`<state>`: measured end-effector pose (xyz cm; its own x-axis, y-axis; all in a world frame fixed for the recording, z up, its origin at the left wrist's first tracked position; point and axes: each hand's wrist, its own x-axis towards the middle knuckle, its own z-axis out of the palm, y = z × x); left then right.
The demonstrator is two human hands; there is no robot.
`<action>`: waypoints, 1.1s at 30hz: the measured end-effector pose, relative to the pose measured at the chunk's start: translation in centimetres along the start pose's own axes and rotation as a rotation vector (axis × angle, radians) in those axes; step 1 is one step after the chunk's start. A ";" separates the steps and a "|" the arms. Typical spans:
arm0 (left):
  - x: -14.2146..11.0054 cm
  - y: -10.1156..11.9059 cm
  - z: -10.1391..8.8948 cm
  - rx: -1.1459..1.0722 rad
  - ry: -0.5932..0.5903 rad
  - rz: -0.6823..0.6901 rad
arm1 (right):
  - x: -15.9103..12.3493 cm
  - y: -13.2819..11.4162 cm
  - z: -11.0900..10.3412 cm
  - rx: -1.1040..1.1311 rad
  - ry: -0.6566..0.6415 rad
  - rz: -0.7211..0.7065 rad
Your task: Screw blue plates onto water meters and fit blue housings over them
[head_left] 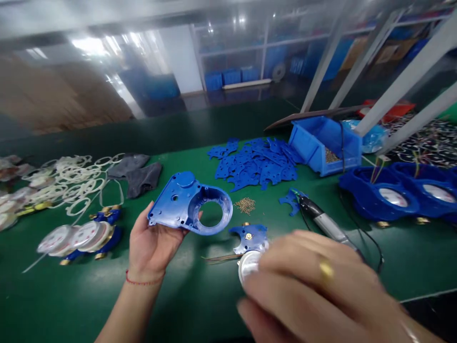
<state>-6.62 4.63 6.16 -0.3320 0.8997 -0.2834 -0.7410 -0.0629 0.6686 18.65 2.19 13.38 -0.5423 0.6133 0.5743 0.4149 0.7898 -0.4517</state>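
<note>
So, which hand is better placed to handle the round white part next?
Probably the right hand: it is at the round white part, while the left hand holds the blue plastic housing.

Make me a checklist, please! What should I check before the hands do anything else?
1. Blue housing held up: ok, the left hand supports it.
2. Housing's big round hole see-through: ok, the green table shows through.
3. Right hand gripping the white round piece: cannot tell, the fingers are blurred and cover part of it.
4. Tiny brass-coloured bits gathered: ok, in one little heap.
5. Black-and-silver tool in a hand: not ok, it lies on the table.
</note>
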 end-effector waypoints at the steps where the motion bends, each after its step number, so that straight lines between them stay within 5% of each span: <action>1: -0.6 -0.4 0.0 0.010 -0.010 -0.008 | 0.2 1.1 1.2 -0.075 0.011 -0.107; 6: -2.9 -1.5 0.5 0.105 -0.023 -0.036 | -0.3 4.2 5.7 -0.145 -0.022 -0.176; 10: -4.2 -2.9 1.4 0.256 -0.092 0.181 | -0.6 4.6 6.0 0.163 0.050 -0.035; 13: -4.6 -5.0 1.3 0.382 -0.199 0.212 | -0.1 4.3 5.8 0.255 0.016 0.041; 17: -3.7 -7.0 0.3 0.418 -0.049 0.172 | 0.7 4.0 6.2 0.239 -0.143 -0.073; 19: -3.0 -6.7 -0.3 0.373 0.014 0.232 | 1.2 4.5 6.3 0.250 -0.144 -0.009; 21: -2.7 -5.6 -1.1 0.291 0.032 0.324 | 1.8 5.3 6.5 0.123 -0.281 0.149; 23: -2.8 -4.4 -2.0 0.205 0.076 0.379 | 2.5 6.0 7.3 -0.070 -0.564 0.242; 26: -3.6 -3.3 -2.8 0.102 0.169 0.403 | 3.6 6.1 9.7 -0.146 -0.882 0.200; 29: -4.5 -3.2 -3.1 0.061 0.240 0.393 | 4.3 5.8 11.7 -0.086 -0.957 0.198; 33: -5.0 -3.8 -3.4 0.079 0.247 0.384 | 4.0 7.3 10.8 0.116 -0.909 0.252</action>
<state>-4.18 -1.10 2.72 -0.7097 0.6876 -0.1537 -0.4937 -0.3297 0.8047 11.58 10.33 5.03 -0.8279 0.4867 -0.2789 0.5487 0.5995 -0.5826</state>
